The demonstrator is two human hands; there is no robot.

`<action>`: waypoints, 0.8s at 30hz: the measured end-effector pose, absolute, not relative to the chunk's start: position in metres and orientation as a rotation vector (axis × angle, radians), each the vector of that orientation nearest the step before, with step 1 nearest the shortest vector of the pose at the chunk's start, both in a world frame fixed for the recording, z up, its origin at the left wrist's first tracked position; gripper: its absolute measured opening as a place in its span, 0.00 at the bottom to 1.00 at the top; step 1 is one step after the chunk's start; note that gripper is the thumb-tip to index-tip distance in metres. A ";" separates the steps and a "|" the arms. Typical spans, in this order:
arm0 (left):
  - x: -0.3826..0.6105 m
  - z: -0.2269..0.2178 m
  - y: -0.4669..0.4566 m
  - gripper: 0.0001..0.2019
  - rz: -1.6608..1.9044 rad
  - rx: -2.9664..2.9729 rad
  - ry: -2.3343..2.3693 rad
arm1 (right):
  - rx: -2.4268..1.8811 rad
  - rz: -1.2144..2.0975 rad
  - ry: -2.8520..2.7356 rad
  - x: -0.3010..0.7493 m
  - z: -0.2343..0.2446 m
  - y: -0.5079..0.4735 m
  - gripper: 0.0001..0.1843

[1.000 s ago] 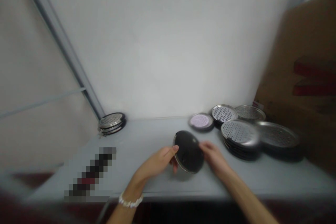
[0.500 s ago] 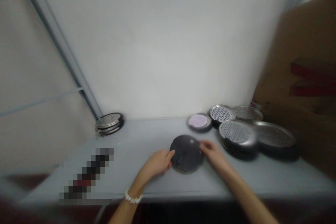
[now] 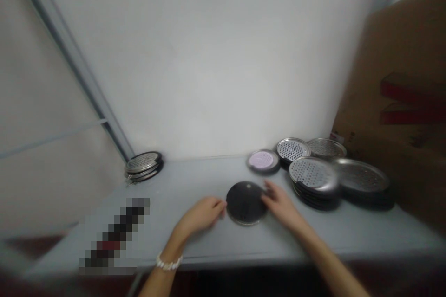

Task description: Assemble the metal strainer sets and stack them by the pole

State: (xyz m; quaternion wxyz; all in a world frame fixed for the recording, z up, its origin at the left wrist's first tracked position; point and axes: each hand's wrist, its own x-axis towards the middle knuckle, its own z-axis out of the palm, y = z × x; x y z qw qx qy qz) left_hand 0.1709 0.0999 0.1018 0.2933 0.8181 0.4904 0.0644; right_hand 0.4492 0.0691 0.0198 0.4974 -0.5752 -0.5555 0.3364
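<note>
On the head feed, I see the right hand (image 3: 281, 205) grasping the right rim of a black disc (image 3: 245, 205) over the table (image 3: 195, 177). The left hand (image 3: 202, 213) is at its left rim; I can't tell whether it grips.

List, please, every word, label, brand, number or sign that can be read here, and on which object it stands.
No text can be read.
Small pale label on the large brown cardboard box: too small and blurred.
Round black disc with metallic rim: no legible marking.
Dark pixelated patch at left: nothing can be read.
</note>
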 end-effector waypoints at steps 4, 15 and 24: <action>0.135 0.107 0.120 0.15 0.249 2.283 1.628 | -1.617 0.542 -1.598 0.447 0.032 0.053 0.28; 0.110 0.087 0.132 0.13 0.129 2.286 1.690 | -1.533 0.375 -1.651 0.439 0.037 0.052 0.24; 0.126 0.082 0.132 0.12 0.128 2.217 1.735 | -1.290 0.343 -1.490 0.431 0.060 0.044 0.15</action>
